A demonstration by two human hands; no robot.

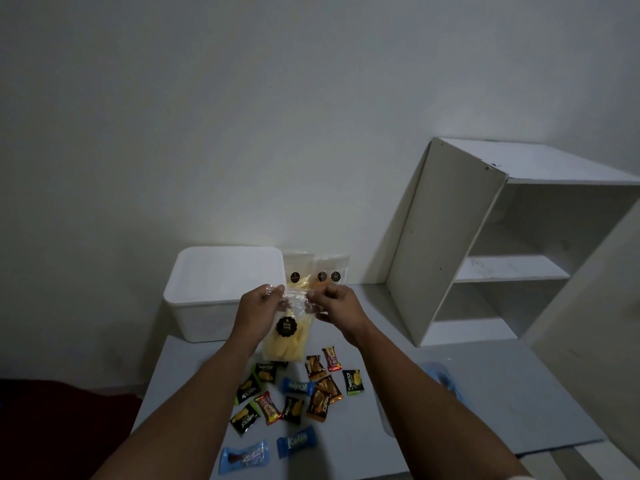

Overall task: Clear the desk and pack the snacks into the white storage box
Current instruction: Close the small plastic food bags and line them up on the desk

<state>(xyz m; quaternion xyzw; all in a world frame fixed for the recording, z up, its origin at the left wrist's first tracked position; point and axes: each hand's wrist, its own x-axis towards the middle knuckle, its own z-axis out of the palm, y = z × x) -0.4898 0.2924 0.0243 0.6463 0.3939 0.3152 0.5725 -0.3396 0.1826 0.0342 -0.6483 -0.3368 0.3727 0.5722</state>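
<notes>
A clear bag of yellow chips (pixel 285 341) with a round black label hangs above the desk. My left hand (pixel 258 303) pinches its top left corner and my right hand (pixel 337 304) pinches its top right corner. The white storage box (pixel 211 306), its lid on, stands at the back left of the desk, just left of my hands. Two more clear snack bags (pixel 317 271) lean against the wall behind the held bag. Several small wrapped snacks (pixel 294 393) in black, orange, red, green and blue wrappers lie scattered on the desk (pixel 502 393) below my forearms.
A white open shelf unit (pixel 485 244) stands on the right side of the desk, tilted in this wide view. A bluish crumpled plastic piece (pixel 445 377) lies right of my right forearm. A dark red surface (pixel 52 427) sits low at the left.
</notes>
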